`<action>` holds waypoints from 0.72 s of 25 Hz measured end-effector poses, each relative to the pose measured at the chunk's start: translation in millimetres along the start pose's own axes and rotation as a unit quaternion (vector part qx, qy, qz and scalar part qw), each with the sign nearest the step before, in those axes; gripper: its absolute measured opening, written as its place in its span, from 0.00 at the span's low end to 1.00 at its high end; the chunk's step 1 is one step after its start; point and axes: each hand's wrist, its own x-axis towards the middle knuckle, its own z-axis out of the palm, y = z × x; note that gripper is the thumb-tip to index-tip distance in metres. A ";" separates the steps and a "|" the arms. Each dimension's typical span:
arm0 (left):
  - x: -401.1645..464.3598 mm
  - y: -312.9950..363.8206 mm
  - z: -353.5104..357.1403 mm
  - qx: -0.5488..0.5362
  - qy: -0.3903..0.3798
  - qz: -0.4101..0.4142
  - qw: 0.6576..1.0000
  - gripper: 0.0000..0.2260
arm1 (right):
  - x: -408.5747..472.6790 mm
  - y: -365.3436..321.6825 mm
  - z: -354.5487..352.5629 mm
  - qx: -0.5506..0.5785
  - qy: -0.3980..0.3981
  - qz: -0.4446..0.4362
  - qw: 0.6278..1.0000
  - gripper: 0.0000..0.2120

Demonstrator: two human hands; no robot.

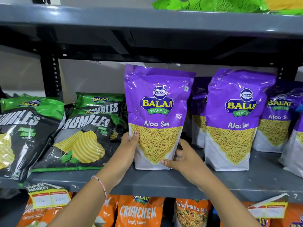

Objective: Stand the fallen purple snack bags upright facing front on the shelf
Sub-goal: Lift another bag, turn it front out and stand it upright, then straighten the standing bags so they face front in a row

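Note:
A purple Aloo Sev bag [157, 112] stands upright, facing front, on the grey shelf [164, 182]. My left hand [127, 145] grips its lower left edge with the thumb on the front. My right hand [182, 159] holds its lower right corner, thumb across the bottom front. A second purple bag [236, 122] stands upright to the right. Behind and beside it, more purple bags [277, 118] stand upright, partly hidden. Another purple bag [199, 112] shows between the two front ones.
Black-and-green Crumbles chip bags [82, 136] lean back at the left of the same shelf. The shelf above [147, 18] hangs low over the purple bags and carries green bags [205, 4]. Orange snack bags [137, 212] and price tags [47, 197] sit below.

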 end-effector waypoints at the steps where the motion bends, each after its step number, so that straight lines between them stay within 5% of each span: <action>1: -6.7 -2.7 0.6 -0.016 -0.011 0.009 1.000 0.32 | -8.7 -0.6 1.1 -0.011 0.005 -0.005 1.000 0.31; 8: -2.0 -22.9 2.9 -0.049 0.040 0.036 0.997 0.25 | -29.4 6.4 12.1 -0.072 0.050 -0.019 0.996 0.40; 14: -15.1 -22.1 -1.8 -0.035 0.018 0.044 0.998 0.32 | -37.4 3.1 16.2 -0.078 0.052 -0.043 0.995 0.38; 16: -30.8 -13.4 7.8 -0.043 0.102 0.084 0.990 0.25 | -47.4 0.8 17.8 -0.020 0.078 -0.058 0.995 0.35; 18: -56.4 -0.7 21.0 -0.061 0.218 0.215 0.950 0.17 | -63.8 -2.2 7.9 0.053 0.192 -0.099 0.975 0.26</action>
